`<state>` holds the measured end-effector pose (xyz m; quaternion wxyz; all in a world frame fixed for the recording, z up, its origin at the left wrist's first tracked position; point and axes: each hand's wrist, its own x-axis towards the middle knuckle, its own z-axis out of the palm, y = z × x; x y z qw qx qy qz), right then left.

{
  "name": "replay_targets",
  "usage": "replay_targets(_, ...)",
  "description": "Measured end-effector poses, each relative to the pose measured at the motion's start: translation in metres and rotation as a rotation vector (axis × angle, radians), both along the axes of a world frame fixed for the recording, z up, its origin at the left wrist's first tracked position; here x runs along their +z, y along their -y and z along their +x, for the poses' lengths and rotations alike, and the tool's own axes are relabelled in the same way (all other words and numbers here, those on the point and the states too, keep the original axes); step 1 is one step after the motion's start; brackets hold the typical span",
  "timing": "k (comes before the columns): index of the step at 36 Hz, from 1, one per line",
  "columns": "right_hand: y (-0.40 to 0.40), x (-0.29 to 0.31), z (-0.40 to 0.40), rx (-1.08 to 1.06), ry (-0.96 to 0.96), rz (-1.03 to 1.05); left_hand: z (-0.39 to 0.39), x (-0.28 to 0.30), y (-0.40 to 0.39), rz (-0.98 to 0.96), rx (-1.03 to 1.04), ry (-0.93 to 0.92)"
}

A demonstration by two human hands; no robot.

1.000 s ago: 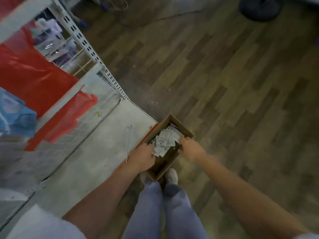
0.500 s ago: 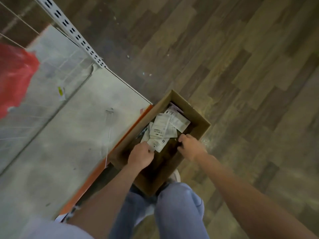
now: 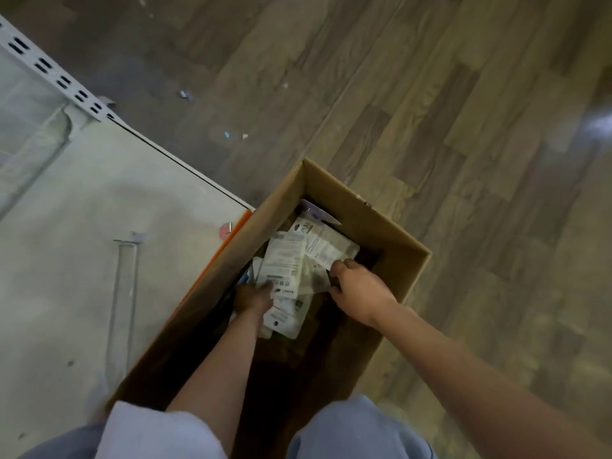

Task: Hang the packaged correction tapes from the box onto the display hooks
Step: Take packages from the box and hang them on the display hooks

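Observation:
An open cardboard box stands on the floor between my knees. Several white packaged correction tapes lie in a loose heap inside it. My left hand is deep in the box at the heap's left side, its fingers pinching the lower edge of a white pack. My right hand is inside at the heap's right side, fingers curled around the corner of another pack. No display hooks with goods are in view.
A white shelf base with an orange front edge lies left of the box; a loose metal hook lies flat on it. A perforated white upright rises at the upper left. Wood-pattern floor surrounds the box.
The camera has dropped much closer to the box, and the red and blue goods on the shelf have left the view. Both hands have reached further in and taken hold of packs.

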<state>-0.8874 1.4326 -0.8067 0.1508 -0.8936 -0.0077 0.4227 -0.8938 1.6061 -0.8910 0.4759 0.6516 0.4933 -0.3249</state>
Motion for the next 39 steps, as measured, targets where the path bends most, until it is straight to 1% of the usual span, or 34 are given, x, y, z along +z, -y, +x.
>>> replay_targets(4,-0.001,0.01,-0.005,-0.05,-0.004,0.021,-0.004,0.011,0.002,0.023,-0.029,0.004)
replay_targets(7,-0.004,0.035,-0.013,-0.101,-0.033,0.05,-0.012,0.042,0.006,0.012,-0.009,0.053)
replay_targets(9,-0.008,0.058,-0.02,-0.113,-0.046,0.069,-0.019,0.067,0.006,0.035,-0.049,0.072)
replay_targets(13,-0.013,0.115,-0.033,-0.129,-0.064,0.099,-0.031,0.135,0.005,0.083,-0.101,0.083)
replay_targets(18,-0.018,0.189,-0.047,-0.123,-0.091,0.109,-0.043,0.238,-0.001,0.068,-0.143,0.087)
replay_targets(24,-0.021,0.277,-0.051,-0.024,-0.083,0.152,-0.048,0.351,-0.009,0.109,-0.187,0.124)
replay_targets(29,-0.028,0.336,-0.049,0.056,-0.148,0.208,-0.043,0.431,-0.019,0.13,-0.167,0.165)
replay_targets(34,-0.055,0.372,-0.053,0.128,-0.061,0.251,-0.035,0.492,-0.033,0.158,-0.138,0.227)
replay_targets(37,-0.073,0.385,-0.054,0.137,0.012,0.237,-0.032,0.519,-0.04,0.108,-0.117,0.247)
replay_targets(39,-0.082,0.396,-0.056,0.135,0.1,0.239,-0.032,0.534,-0.044,0.065,-0.095,0.254)
